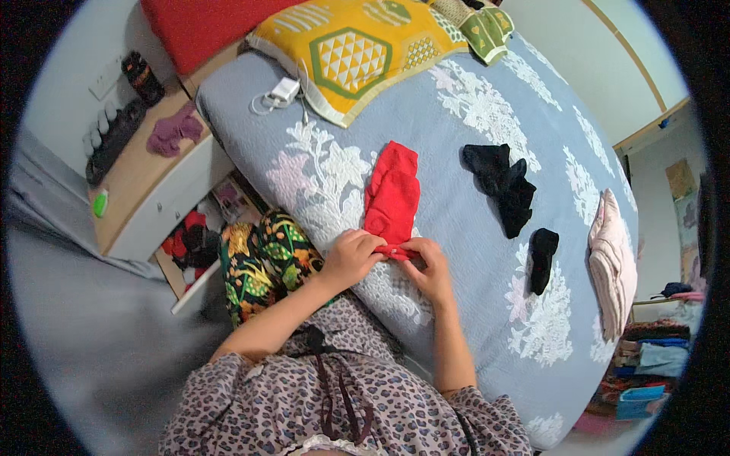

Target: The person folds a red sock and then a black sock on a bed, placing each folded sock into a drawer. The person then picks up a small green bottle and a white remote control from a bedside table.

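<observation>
A pair of red socks (392, 194) lies on the blue, white-flowered bedspread (445, 292), one sock over the other. Both my hands pinch the near end of the pair, where the edge looks folded or rolled. My left hand (350, 261) grips the left side of that edge, and my right hand (428, 269) grips the right side. Between my fingertips a short strip of red fabric shows. To the right lie crumpled black socks (503, 186) and a smaller folded black sock (543, 261).
At the bed's right edge lies a folded pale pink cloth stack (610, 266). A yellow patterned pillow cover (357, 57) and a white charger (284, 90) with cable are at the far side. On the left, a nightstand (152, 190) has an open drawer (201, 281) holding red and black clothing.
</observation>
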`<state>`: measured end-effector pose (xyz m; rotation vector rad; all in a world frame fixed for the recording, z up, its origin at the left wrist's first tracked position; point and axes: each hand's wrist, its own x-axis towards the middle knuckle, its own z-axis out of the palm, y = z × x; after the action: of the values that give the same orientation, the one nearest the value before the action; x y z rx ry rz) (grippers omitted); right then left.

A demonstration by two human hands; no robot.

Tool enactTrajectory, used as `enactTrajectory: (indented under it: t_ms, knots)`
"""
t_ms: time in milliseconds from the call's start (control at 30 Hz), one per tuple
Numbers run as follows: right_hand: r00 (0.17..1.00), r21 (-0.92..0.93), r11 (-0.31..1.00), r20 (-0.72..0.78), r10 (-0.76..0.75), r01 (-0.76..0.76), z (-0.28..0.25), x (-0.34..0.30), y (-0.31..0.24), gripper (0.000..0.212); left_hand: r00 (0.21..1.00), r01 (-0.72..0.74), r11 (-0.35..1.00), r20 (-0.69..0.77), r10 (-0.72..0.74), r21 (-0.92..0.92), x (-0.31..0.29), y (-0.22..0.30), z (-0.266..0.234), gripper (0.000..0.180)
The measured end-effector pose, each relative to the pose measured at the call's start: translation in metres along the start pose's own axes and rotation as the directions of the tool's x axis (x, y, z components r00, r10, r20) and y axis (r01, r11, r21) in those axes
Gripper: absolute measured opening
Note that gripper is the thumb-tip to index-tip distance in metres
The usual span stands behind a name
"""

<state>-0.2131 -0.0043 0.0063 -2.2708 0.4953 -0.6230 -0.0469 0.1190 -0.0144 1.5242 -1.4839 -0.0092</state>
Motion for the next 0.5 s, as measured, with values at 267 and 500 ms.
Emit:
enactTrajectory:
  t_ms: [267,500]
  knots:
    - [0.938,0.199,0.931,-0.104,0.33,-0.306,0.02,-0.017,0.002,0.02,0.992,0.112,0.989,-0.047,-0.117,-0.098,-0.007,0.02,0.0,0.024]
    - [0.953,0.071,0.977,-0.214,0.212,-0.202,0.029,0.001,-0.015,0.016,0.999,0.032,0.997,0.001,-0.032,0.066,-0.006,0.014,0.005,0.026]
